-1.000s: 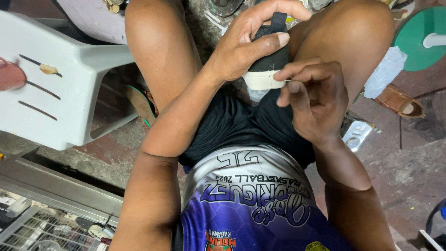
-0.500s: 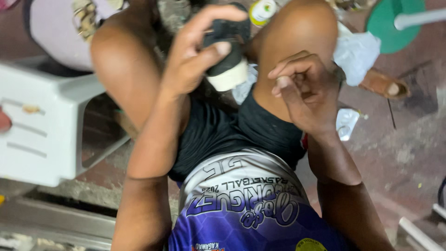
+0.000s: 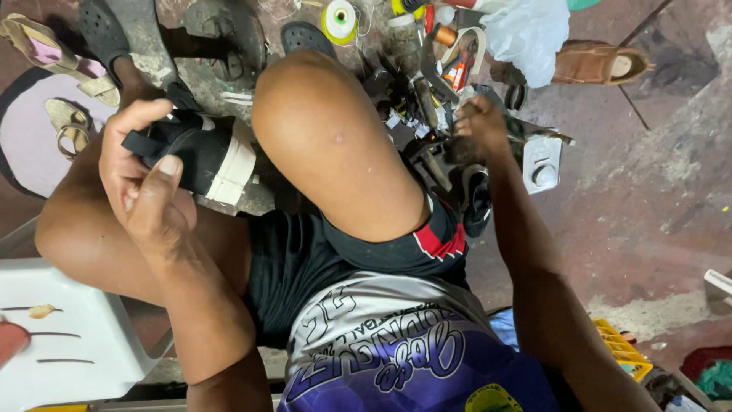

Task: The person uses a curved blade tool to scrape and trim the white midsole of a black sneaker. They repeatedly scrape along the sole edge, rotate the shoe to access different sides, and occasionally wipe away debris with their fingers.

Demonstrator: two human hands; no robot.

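Note:
My left hand (image 3: 141,172) grips a black shoe with a white sole (image 3: 206,156), held over my left thigh. My right hand (image 3: 482,122) reaches down past my right knee (image 3: 320,122) into a heap of small tools and parts (image 3: 427,99) on the floor. Its fingers rest among the clutter; I cannot tell whether they hold anything. I sit with both knees raised, in black shorts and a purple and white jersey.
A white plastic stool (image 3: 61,336) stands at lower left. Sandals (image 3: 53,57) and a dark clog (image 3: 305,34) lie at the top left. A spool of thread (image 3: 340,19), a white plastic bag (image 3: 526,34), a brown shoe (image 3: 598,65) and a yellow crate (image 3: 621,351) surround me.
The shoe moved left with my left hand, away from between my knees. My right hand left the shoe and reached out to the tool heap on the right.

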